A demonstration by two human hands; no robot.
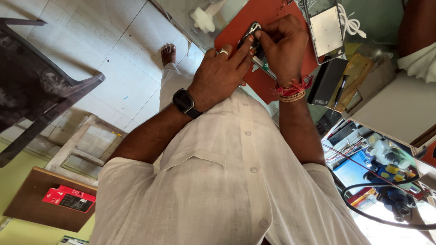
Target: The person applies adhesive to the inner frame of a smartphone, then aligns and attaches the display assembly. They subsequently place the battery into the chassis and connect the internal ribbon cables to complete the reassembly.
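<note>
My two hands meet over a red work mat (272, 13) on the bench. My right hand (284, 47), with red thread and bead bands at the wrist, pinches a small dark shiny part (254, 29) with its fingertips. My left hand (220, 72), wearing a ring and a black wristwatch, reaches in from the left, its forefinger and thumb on the same part. A thin metal tool (265, 68) pokes out under the hands; I cannot tell which hand holds it.
Beside the mat lie a phone frame with a pale panel (325, 29), a white cable (352, 22), a black box (327, 81) and a white plastic piece (202, 20). Another person's arm (415, 27) is top right. A dark chair (41, 86) stands left, tools and a black cable (386, 190) lower right.
</note>
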